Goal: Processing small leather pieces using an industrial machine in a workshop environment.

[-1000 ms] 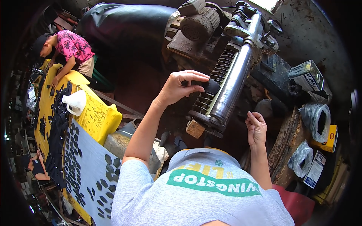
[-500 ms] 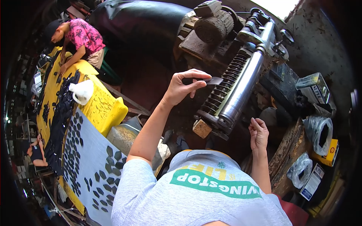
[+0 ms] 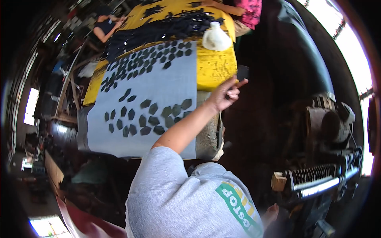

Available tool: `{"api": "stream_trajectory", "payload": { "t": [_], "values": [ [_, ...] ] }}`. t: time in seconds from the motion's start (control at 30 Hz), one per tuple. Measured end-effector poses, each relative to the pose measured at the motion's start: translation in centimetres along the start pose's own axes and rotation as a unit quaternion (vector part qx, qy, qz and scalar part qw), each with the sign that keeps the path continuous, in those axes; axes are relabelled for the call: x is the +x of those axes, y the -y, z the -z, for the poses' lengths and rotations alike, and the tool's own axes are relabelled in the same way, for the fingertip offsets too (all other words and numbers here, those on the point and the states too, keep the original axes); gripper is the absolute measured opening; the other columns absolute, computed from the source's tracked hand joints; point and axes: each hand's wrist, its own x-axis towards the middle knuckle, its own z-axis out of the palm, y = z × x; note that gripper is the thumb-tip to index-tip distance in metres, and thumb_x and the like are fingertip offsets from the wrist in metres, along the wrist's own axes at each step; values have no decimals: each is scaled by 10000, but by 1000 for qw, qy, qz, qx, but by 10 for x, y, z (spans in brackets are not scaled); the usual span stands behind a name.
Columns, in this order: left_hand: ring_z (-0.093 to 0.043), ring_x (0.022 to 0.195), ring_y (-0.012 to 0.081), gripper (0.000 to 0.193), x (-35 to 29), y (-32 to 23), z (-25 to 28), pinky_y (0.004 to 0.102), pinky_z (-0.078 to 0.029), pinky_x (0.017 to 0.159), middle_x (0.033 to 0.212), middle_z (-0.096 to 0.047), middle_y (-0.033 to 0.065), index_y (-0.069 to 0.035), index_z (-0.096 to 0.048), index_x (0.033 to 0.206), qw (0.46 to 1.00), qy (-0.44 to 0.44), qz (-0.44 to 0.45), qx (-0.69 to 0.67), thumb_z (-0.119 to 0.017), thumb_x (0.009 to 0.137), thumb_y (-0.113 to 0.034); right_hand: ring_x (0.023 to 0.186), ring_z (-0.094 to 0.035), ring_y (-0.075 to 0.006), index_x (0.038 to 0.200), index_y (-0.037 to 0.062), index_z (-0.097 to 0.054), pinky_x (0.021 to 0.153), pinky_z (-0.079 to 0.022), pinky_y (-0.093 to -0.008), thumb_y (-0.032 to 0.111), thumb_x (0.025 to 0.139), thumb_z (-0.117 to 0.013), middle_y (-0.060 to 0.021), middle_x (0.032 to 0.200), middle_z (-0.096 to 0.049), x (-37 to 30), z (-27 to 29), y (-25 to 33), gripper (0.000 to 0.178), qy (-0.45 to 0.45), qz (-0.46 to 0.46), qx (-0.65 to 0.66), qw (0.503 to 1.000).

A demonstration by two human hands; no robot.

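Pinched in my left hand [image 3: 225, 95] is a small flat dark piece [image 3: 243, 73], held out past the corner of the table. The hand is next to the yellow cover [image 3: 216, 77]. Many dark pentagon-shaped pieces [image 3: 149, 109] lie spread over a grey sheet [image 3: 174, 85], to the left of that hand. My right hand [image 3: 271, 212] is low beside my shirt, partly hidden and blurred, so its fingers cannot be made out.
A white plastic jug [image 3: 216, 37] stands on the yellow cover near a heap of black strips [image 3: 158, 31]. At the right is a roller machine [image 3: 317, 180] with a wooden block [image 3: 278, 181]. Two people [image 3: 106, 27] work at the far side of the table.
I have turned left, from the roller machine to the table. My left hand has carried the dark piece away from the rollers. My right hand is now lower and mostly hidden.
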Motion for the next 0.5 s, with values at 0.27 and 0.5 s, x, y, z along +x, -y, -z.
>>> {"api": "stream_trajectory", "payload": {
  "t": [0.27,0.5],
  "values": [
    [-449,470,18,379,-99,-187,118,140,-400,437,1031,-628,122,-134,-429,1057,934,-288,-201,66,-658,804,-298,625,-554,-124,904,35,-615,533,-424,-215,19,727,-621,-76,776,-633,52,-3,-34,178,-71,-12,-139,988],
    [-518,495,81,195,-116,-260,169,195,-431,454,872,-664,149,-63,-529,934,813,-511,-219,173,-610,852,-221,578,-534,-104,917,17,-589,462,-396,-188,33,727,-549,-106,803,-643,55,8,-69,194,-9,17,-171,985]
  ]
}}
